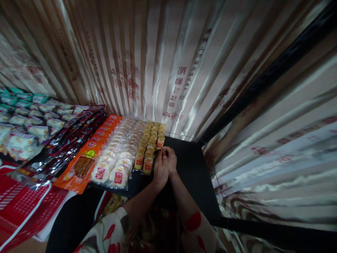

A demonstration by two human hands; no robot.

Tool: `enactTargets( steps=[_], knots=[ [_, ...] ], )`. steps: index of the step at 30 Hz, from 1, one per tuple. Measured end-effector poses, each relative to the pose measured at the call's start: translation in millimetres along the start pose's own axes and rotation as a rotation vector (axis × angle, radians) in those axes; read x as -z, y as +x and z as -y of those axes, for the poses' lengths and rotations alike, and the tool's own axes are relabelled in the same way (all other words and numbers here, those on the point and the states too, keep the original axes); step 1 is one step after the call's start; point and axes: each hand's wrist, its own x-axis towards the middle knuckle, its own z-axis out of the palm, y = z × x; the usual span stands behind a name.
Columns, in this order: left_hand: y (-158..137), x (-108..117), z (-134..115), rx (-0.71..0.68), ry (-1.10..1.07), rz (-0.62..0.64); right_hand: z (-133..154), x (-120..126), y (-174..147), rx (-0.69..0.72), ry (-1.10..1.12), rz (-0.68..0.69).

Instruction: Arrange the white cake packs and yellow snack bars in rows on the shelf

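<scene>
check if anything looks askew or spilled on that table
Nothing looks spilled. The orange pack and dark packs seem to jut past the front edge of the table, by the red basket. The rightmost row of yellow snacks looks shorter than its neighbours, though the left hand may hide some.

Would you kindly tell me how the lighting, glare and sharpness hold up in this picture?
In the head view, the lighting is dim, with bright sheen streaking the curtain; in the same view, the hands and yellow packets look slightly soft, the packets' small print unreadable, and the black tabletop shows little detail.
</scene>
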Motion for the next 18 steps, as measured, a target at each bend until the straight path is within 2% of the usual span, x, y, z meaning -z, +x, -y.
enactTargets(
  steps=[6, 13, 18],
  knots=[
    [-23.6, 6.5, 3.3, -0.042, 0.097, -0.039, 2.0, 6.6, -22.3, -0.032, 0.022, -0.052],
    [-71.0, 22.8, 12.8, -0.105, 0.216, 0.002, 14.2, 19.9, -69.5, -0.072, -0.028, 0.005],
    [-107.2, 45.0, 28.5, -0.245, 0.212, 0.041, 27.7, 27.0, -108.7, -0.062, -0.043, 0.045]
  ],
)
